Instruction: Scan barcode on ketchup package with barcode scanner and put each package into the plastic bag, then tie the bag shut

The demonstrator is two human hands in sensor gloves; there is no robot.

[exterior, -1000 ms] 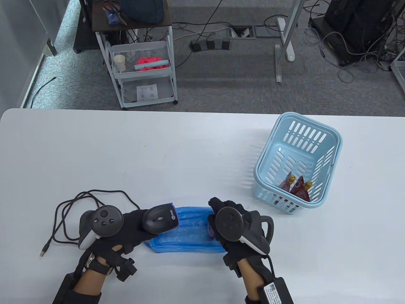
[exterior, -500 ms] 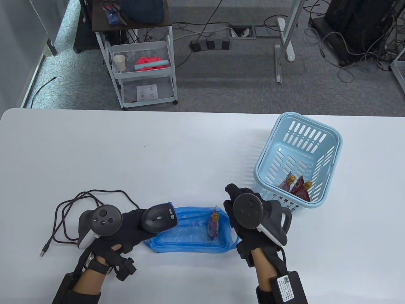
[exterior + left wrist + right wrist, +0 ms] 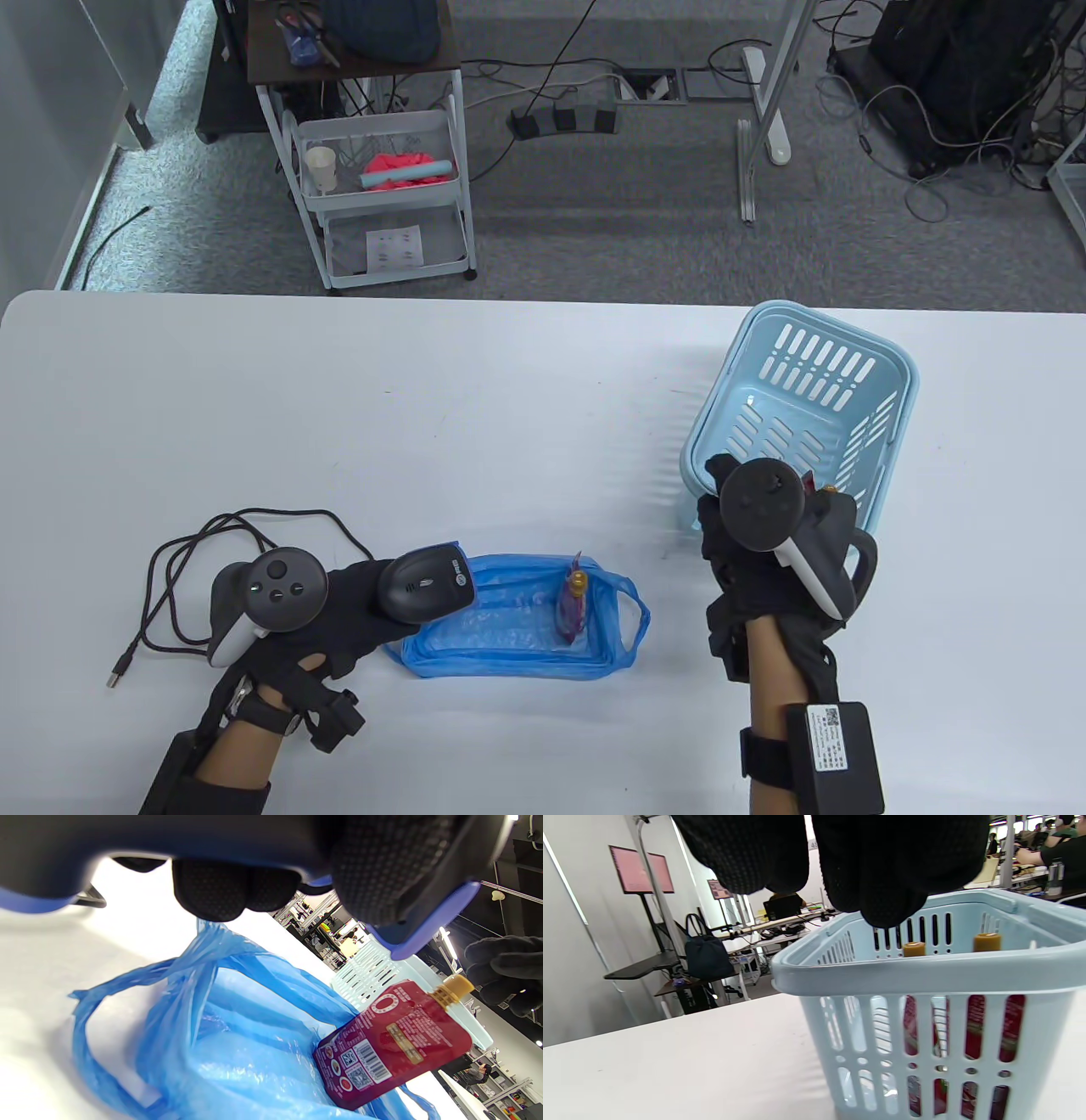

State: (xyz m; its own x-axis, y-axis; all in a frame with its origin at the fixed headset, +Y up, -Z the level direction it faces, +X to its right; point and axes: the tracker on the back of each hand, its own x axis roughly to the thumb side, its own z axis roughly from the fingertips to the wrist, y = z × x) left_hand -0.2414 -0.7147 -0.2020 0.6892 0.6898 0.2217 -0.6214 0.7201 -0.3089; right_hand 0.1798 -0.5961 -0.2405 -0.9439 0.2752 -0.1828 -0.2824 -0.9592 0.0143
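My left hand (image 3: 361,598) grips the dark barcode scanner (image 3: 427,586) at the left end of the blue plastic bag (image 3: 509,632), which lies open on the table. One red ketchup package (image 3: 573,604) with a gold cap stands inside the bag; its barcode side (image 3: 394,1043) shows in the left wrist view. My right hand (image 3: 725,501) hovers over the near rim of the light blue basket (image 3: 806,399), fingers relaxed and holding nothing. In the right wrist view, two more ketchup packages (image 3: 975,1027) stand in the basket (image 3: 925,971), gold caps just above the rim.
The scanner's black cable (image 3: 212,543) loops on the table left of my left hand, ending in a loose plug (image 3: 119,671). A white cart (image 3: 382,187) stands on the floor beyond the table's far edge.
My right hand let go of the ketchup package in the bag and moved right and away, up to the basket. The left hand and scanner stayed put.
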